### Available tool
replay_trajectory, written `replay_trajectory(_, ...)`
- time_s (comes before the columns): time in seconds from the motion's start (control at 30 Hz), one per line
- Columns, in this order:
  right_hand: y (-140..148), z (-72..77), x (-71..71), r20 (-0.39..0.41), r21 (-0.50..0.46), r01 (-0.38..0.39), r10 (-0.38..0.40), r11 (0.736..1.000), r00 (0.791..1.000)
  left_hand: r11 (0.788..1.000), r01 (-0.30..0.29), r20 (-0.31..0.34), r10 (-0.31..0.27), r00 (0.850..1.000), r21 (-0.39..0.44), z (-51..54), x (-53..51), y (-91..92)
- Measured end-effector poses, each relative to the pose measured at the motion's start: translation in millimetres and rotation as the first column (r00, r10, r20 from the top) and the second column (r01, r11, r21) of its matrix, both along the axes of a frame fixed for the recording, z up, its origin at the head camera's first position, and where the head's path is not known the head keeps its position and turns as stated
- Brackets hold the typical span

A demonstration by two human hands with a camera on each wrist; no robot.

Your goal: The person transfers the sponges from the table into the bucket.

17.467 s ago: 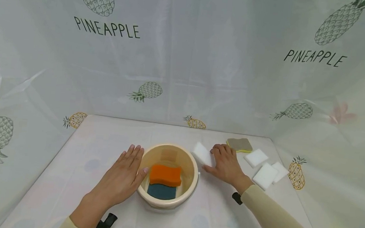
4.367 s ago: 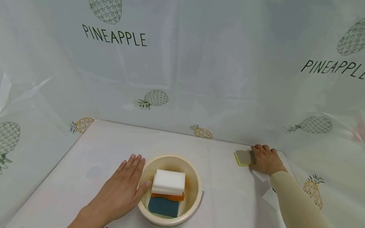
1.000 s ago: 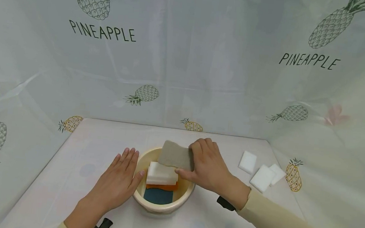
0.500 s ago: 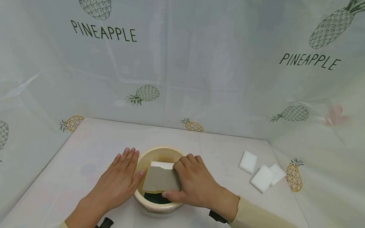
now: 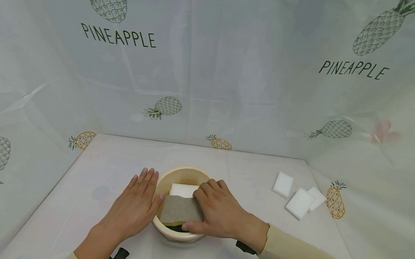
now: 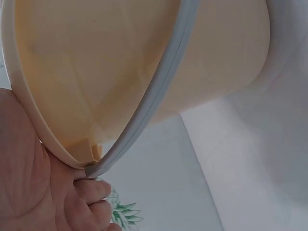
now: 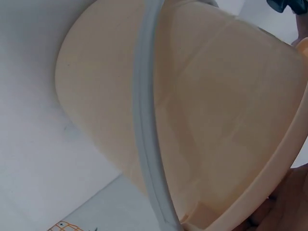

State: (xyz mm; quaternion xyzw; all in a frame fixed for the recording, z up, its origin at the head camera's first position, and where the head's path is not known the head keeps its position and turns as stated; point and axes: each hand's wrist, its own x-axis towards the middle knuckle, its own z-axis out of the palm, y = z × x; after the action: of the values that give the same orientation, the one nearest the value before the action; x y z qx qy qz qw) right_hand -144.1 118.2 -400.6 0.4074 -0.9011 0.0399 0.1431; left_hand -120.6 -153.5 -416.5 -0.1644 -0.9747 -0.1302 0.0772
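Note:
My left hand [image 5: 132, 207] lies with straight fingers along the left side of a cream bucket [image 5: 178, 237], its thumb at the rim. In the left wrist view, that hand [image 6: 36, 178] touches the rim beside the grey handle [image 6: 139, 118]. Over the bucket's mouth, my right hand [image 5: 223, 210] pinches a grey-topped yellow sponge [image 5: 180, 209], thumb in front and fingers behind. Behind this sponge shows a white sponge [image 5: 184, 190] inside the bucket; a dark sponge [image 5: 177, 228] peeks out in front. The orange sponge is hidden.
Several white sponges lie at the table's right: one by itself [image 5: 283, 184], and a front one [image 5: 299, 204] overlapping another [image 5: 316, 199]. A pineapple-print plastic sheet [image 5: 212, 65] rises behind the white-covered table [image 5: 129, 151].
Earlier, a white sponge went into the bucket over the orange one. My right hand then took the grey-yellow sponge from the back right and lowered it into the bucket. The left hand stayed at the rim.

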Motion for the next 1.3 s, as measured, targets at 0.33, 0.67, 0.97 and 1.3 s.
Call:
replay_trajectory(0.33, 5.9, -5.2, -0.4, -0.025, -0.02, -0.022, 0.021, 1.0, 0.999, 0.999, 0.017, -0.006, -0.017, 1.0, -0.029, 1.9, 0.3, -2.0)
replay_trajectory(0.67, 12.6, -8.5, -2.1, -0.098, -0.064, -0.025, 0.019, 0.998, 0.995, 1.0, 0.012, 0.001, -0.012, 1.0, -0.016, 1.8, 0.2, -0.7)
replay_trajectory(0.97, 52.0, -13.7, -22.4, -0.21, -0.174, 0.131, -0.167, 0.976, 0.963, 1.0, 0.008, 0.009, -0.008, 1.0, 0.002, 1.0, 0.3, 0.3)
replay_trajectory(1.3, 144.5, -37.4, -55.4, -0.302, -0.273, 0.341, -0.417, 0.899, 0.857, 1.0, 0.006, 0.019, -0.006, 1.0, -0.001, 0.3, 0.1, 0.6)
